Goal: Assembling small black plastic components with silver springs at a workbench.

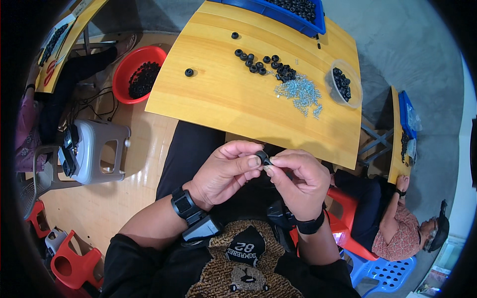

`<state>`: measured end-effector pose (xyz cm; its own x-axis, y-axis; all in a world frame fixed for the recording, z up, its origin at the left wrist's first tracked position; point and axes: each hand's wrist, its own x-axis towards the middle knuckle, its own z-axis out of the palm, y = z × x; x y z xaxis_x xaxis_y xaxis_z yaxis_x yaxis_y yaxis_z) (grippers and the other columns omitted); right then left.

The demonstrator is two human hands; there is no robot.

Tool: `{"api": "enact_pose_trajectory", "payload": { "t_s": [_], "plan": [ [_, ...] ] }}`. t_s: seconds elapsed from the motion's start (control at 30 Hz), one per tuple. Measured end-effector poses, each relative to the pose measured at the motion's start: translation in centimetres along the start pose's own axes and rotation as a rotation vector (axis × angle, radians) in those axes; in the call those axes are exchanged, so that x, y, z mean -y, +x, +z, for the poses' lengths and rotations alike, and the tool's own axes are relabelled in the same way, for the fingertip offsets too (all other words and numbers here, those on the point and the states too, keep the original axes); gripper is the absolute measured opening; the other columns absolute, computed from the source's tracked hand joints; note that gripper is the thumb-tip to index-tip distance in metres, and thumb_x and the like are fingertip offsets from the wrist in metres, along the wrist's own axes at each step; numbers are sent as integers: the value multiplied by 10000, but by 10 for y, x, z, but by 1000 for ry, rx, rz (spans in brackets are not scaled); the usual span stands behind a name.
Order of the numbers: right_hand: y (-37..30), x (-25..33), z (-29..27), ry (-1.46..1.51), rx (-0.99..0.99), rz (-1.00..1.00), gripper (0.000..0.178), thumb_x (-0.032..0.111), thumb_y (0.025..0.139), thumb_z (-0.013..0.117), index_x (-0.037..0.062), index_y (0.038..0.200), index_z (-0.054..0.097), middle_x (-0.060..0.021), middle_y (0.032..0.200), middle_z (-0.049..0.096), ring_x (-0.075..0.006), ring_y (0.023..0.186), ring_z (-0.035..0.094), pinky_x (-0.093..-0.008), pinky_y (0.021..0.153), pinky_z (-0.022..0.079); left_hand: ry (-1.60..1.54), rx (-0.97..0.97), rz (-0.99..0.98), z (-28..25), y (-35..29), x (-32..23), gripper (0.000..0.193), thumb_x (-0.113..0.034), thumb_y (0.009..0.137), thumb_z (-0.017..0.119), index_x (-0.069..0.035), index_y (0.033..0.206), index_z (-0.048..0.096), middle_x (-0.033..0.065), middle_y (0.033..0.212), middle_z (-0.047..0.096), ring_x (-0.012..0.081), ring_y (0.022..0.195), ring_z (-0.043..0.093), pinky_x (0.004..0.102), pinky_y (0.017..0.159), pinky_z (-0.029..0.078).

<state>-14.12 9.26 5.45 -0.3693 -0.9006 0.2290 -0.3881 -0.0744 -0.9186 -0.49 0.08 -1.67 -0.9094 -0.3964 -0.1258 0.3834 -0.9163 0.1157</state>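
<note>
Over my lap, just off the table's near edge, my left hand (pixel 231 166) pinches a small round black part (pixel 263 157) between thumb and fingers. My right hand (pixel 299 178) meets it from the other side, its thumb and forefinger closed at the part's lower end. Whether the right fingertips hold a separate small piece there is too small to tell. On the yellow wooden table (pixel 208 99) lie several loose black round parts (pixel 251 62), a cluster of black knobbed parts (pixel 285 72) and a heap of small clear-blue pieces (pixel 299 94).
A clear tub (pixel 344 84) of black parts stands at the table's right edge, a blue crate (pixel 298 15) at its far edge. Left on the floor are a red basin (pixel 139 74) and a grey stool (pixel 102 151). Other people sit at tables left and right.
</note>
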Motion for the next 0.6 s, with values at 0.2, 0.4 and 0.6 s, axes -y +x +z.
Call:
{"api": "enact_pose_trajectory", "payload": {
  "t_s": [0.2, 0.4, 0.6],
  "plan": [
    [0, 5, 1, 55, 9, 23, 179, -98, 746, 677, -22, 905, 645, -121, 872, 657, -134, 728, 641, -223, 618, 501, -17, 71, 26, 0, 0, 0, 235, 37, 864, 597, -11, 1092, 626, 126, 1005, 656, 180, 865, 665, 261, 787, 569],
    [1, 7, 1, 168, 4, 80, 161, -112, 762, 658, -40, 904, 638, -124, 873, 648, -124, 737, 638, -212, 622, 506, 58, 130, 80, 7, 1, -2, 247, 64, 837, 612, -6, 1072, 638, 123, 980, 648, 170, 858, 645, 259, 777, 542],
    [2, 9, -2, 261, 51, 61, 171, -111, 764, 657, -36, 916, 632, -123, 864, 650, -130, 735, 635, -218, 629, 501, 165, 218, 190, 4, 3, 1, 274, 78, 805, 642, -55, 1044, 668, 129, 969, 648, 188, 869, 641, 288, 785, 533]
  ]
}}
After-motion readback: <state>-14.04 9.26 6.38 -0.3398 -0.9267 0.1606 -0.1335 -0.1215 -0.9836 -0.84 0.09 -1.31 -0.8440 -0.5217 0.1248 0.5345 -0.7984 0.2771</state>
